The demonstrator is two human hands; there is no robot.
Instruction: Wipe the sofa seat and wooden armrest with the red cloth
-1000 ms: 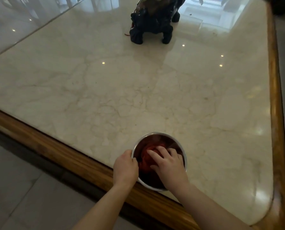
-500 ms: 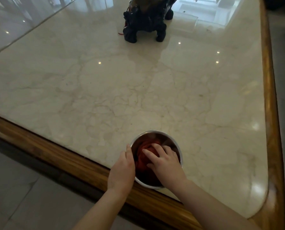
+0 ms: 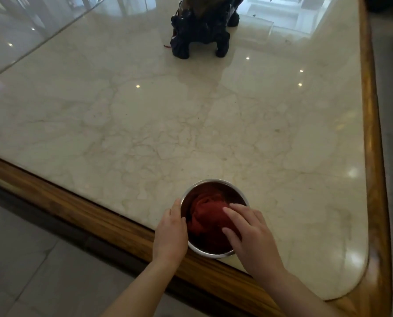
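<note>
Since half a second before, the right hand (image 3: 252, 236) had slid from the middle of the bowl (image 3: 213, 181) toward its right side, and its fingers had opened wider. They lay spread over the red cloth (image 3: 204, 213), thumb and forefinger apart, resting on the fabric rather than plainly pinching it. The left hand (image 3: 171, 232) had kept its place at the bowl's left side, fingers held together and cupped round the outer wall, the thumb lying along the rim.

The red cloth sat bunched inside the steel bowl, filling most of it, darker folds showing toward the left. The bowl stood on the table (image 3: 168, 124) close to the near edge, just inside the wooden border (image 3: 53, 202).

That table had a pale, polished stone top veined with fine brownish cracks, glossy enough to mirror small ceiling lights as bright dots and a bright window at the far side. Its wooden border ran along the near side and up the right, rounding at the near right corner. A dark carved figure (image 3: 204, 30) on stubby legs stood at the far end, well apart from the bowl. Grey floor tiles (image 3: 30, 259) showed below the near edge, and a paler glossy surface adjoined the table at the far left.
</note>
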